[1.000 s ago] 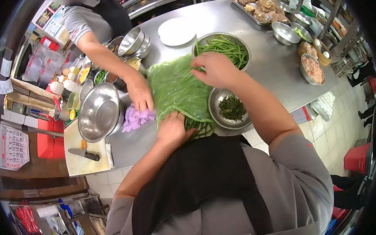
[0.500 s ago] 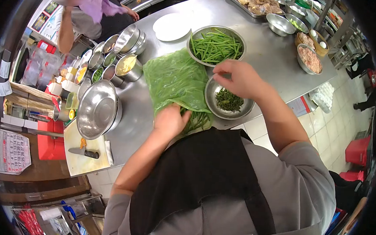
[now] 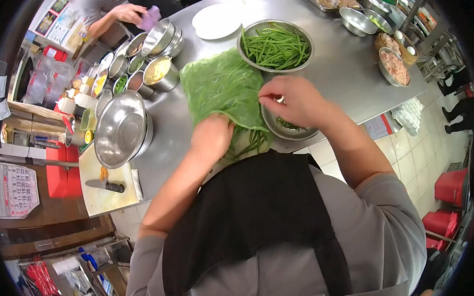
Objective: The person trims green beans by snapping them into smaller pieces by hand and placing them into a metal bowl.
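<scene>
Pale tiled floor (image 3: 411,152) below a steel worktable (image 3: 348,65), calendar (image 3: 14,191) far left, red containers (image 3: 449,187) far right.

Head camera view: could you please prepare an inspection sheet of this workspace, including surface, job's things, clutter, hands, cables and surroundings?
Surface: shiny grey steel table, bare metal in the middle right.
Job's things: translucent green plastic bag with long green pieces at its mouth; round perforated steel bowl of green beans; round plain steel bowl, partly hidden.
Clutter: black-handled knife and orange scraps on pale rectangular cutting board.
Hands: left hand at the bag's mouth, grip unclear; right hand above the plain bowl, fingers drawn together, contents unclear.
Cables: nothing seen on the table.
Surroundings: another person's hand holding purple cloth; pale tiled floor.
</scene>
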Action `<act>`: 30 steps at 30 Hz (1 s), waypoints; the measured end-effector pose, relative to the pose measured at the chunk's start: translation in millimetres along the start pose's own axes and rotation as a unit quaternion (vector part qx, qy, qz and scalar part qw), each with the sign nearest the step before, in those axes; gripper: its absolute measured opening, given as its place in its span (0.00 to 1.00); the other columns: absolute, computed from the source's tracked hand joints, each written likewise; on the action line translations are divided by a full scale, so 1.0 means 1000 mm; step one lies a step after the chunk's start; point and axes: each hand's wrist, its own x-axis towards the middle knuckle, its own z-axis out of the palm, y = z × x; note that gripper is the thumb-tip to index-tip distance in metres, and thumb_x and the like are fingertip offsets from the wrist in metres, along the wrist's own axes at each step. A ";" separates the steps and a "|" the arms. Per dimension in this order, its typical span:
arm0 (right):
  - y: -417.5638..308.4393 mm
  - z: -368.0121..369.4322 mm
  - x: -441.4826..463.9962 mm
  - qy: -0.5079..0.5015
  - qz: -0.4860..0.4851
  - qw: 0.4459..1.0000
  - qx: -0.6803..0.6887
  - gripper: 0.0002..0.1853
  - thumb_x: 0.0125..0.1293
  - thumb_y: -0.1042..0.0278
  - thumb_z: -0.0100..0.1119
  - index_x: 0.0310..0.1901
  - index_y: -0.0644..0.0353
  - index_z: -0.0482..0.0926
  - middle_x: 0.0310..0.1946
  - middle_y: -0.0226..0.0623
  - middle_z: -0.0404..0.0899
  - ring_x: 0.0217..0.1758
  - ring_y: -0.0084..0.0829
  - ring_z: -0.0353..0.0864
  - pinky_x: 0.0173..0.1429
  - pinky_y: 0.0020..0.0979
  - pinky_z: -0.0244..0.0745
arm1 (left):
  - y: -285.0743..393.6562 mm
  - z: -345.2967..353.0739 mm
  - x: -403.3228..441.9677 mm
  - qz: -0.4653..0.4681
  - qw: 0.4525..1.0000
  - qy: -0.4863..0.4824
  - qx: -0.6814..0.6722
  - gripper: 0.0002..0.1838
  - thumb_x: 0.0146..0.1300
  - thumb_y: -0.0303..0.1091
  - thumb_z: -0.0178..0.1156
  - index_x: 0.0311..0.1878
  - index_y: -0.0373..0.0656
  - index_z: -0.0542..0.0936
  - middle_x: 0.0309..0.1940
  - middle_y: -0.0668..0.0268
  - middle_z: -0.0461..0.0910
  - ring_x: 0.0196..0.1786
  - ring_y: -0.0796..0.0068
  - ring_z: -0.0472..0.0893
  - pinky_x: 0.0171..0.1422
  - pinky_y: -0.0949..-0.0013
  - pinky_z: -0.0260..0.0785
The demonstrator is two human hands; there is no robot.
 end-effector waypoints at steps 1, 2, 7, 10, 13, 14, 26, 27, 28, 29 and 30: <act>-0.005 0.008 0.001 -0.038 -0.014 0.999 0.009 0.09 0.66 0.61 0.62 0.39 0.57 0.83 0.34 0.41 0.83 0.38 0.46 0.83 0.43 0.43 0.78 | -0.001 -0.001 0.001 0.007 1.000 0.007 -0.016 0.10 0.66 0.35 0.59 0.40 0.37 0.82 0.36 0.47 0.82 0.41 0.43 0.83 0.47 0.49 0.75; -0.011 0.017 0.002 -0.077 -0.028 0.997 0.019 0.08 0.66 0.62 0.62 0.40 0.57 0.84 0.35 0.40 0.84 0.39 0.46 0.83 0.43 0.42 0.78 | -0.003 -0.001 0.001 0.014 0.999 0.013 -0.031 0.10 0.66 0.35 0.58 0.40 0.37 0.82 0.36 0.47 0.82 0.42 0.43 0.82 0.49 0.49 0.75; -0.016 0.056 0.009 -0.208 -0.056 0.968 -0.126 0.09 0.67 0.63 0.58 0.41 0.58 0.81 0.43 0.42 0.82 0.42 0.47 0.84 0.46 0.45 0.79 | -0.002 -0.013 -0.004 -0.024 0.997 -0.002 -0.074 0.12 0.67 0.35 0.57 0.47 0.39 0.83 0.43 0.48 0.82 0.47 0.42 0.81 0.52 0.48 0.73; -0.005 0.058 0.013 -0.123 -0.034 0.981 -0.148 0.10 0.67 0.63 0.58 0.44 0.59 0.81 0.48 0.43 0.80 0.43 0.47 0.84 0.47 0.45 0.79 | -0.002 -0.028 -0.014 -0.054 0.995 -0.003 -0.079 0.12 0.67 0.34 0.58 0.49 0.40 0.84 0.45 0.48 0.83 0.49 0.43 0.81 0.53 0.50 0.74; 0.006 0.050 0.017 -0.089 -0.017 0.984 -0.154 0.11 0.67 0.62 0.58 0.43 0.60 0.81 0.46 0.43 0.79 0.44 0.47 0.84 0.48 0.45 0.80 | -0.003 -0.049 -0.026 -0.078 0.992 0.024 -0.096 0.12 0.67 0.34 0.60 0.49 0.40 0.85 0.46 0.48 0.83 0.50 0.44 0.81 0.54 0.53 0.74; 0.009 0.048 0.017 -0.068 -0.023 0.987 -0.145 0.11 0.67 0.62 0.57 0.41 0.61 0.82 0.44 0.44 0.80 0.44 0.47 0.84 0.48 0.45 0.80 | -0.003 -0.058 -0.030 -0.086 0.990 0.039 -0.103 0.12 0.67 0.34 0.61 0.49 0.40 0.85 0.46 0.48 0.84 0.51 0.44 0.81 0.54 0.53 0.74; -0.011 0.033 0.020 0.000 -0.023 0.997 0.074 0.09 0.67 0.67 0.61 0.45 0.58 0.84 0.40 0.41 0.81 0.38 0.43 0.83 0.45 0.39 0.78 | 0.000 -0.115 -0.050 -0.115 0.970 0.110 -0.181 0.10 0.69 0.29 0.62 0.50 0.38 0.85 0.31 0.59 0.78 0.34 0.70 0.77 0.44 0.69 0.70; -0.014 0.033 0.020 0.003 -0.024 0.995 0.099 0.09 0.67 0.67 0.61 0.45 0.59 0.84 0.39 0.41 0.81 0.37 0.42 0.83 0.44 0.38 0.78 | 0.003 -0.117 -0.050 -0.112 0.970 0.112 -0.183 0.09 0.69 0.29 0.62 0.50 0.39 0.85 0.31 0.60 0.78 0.34 0.71 0.76 0.44 0.70 0.70; -0.016 0.035 0.019 -0.003 -0.019 0.992 0.123 0.09 0.67 0.67 0.62 0.46 0.59 0.84 0.39 0.40 0.81 0.37 0.40 0.83 0.43 0.37 0.78 | 0.005 -0.118 -0.051 -0.108 0.970 0.113 -0.184 0.09 0.69 0.29 0.62 0.50 0.39 0.85 0.31 0.61 0.78 0.34 0.72 0.76 0.43 0.71 0.70; -0.018 0.037 0.019 -0.009 -0.015 0.989 0.147 0.09 0.67 0.67 0.62 0.46 0.59 0.84 0.38 0.40 0.81 0.36 0.39 0.82 0.42 0.36 0.78 | 0.006 -0.119 -0.052 -0.107 0.968 0.117 -0.194 0.09 0.69 0.29 0.62 0.50 0.39 0.85 0.31 0.61 0.78 0.33 0.72 0.76 0.42 0.70 0.70; -0.019 0.037 0.018 -0.015 -0.011 0.985 0.171 0.09 0.67 0.67 0.63 0.46 0.59 0.84 0.38 0.40 0.81 0.35 0.37 0.82 0.41 0.35 0.78 | 0.007 -0.120 -0.053 -0.106 0.966 0.120 -0.204 0.09 0.69 0.28 0.63 0.50 0.39 0.85 0.31 0.60 0.79 0.33 0.71 0.77 0.41 0.70 0.71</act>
